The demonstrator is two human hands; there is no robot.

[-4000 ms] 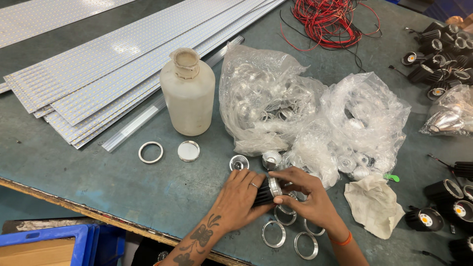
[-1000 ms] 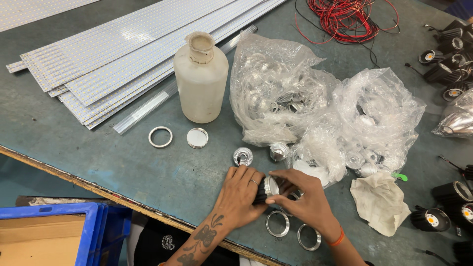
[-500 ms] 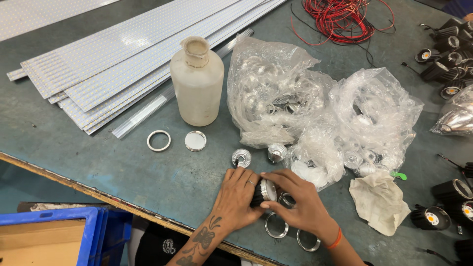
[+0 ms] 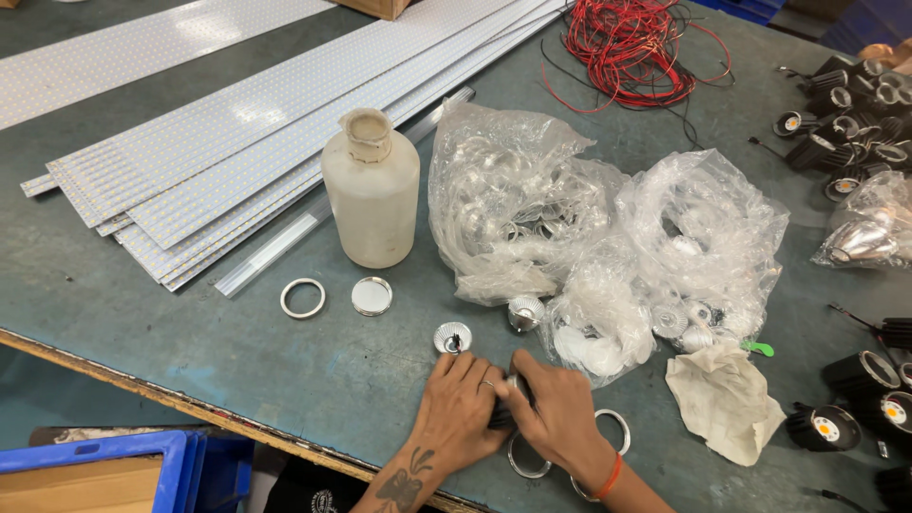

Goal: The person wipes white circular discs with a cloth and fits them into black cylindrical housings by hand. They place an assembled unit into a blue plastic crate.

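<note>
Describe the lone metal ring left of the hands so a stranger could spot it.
Start at the tall milky plastic bottle on the grey-green table. Just in front of it lie two small round parts: the left one is the ring, an open hoop, while its neighbour is a solid disc.

Lighting assembly workshop — LED strips (image 4: 237, 142), wire (image 4: 632, 47), lamp housings (image 4: 855, 100).

- White plastic bottle (image 4: 371, 195): upright on the tabletop (image 4: 190, 351).
- LED strip panels (image 4: 256, 142): stacked, behind the bottle.
- Two clear plastic bags (image 4: 513, 204) of metal parts: right of the bottle.
- Red wire coil (image 4: 632, 43): far edge.
- Crumpled white cloth (image 4: 727, 399): below the bags.
- Blue crate (image 4: 142, 470): below the tabletop edge.
</note>
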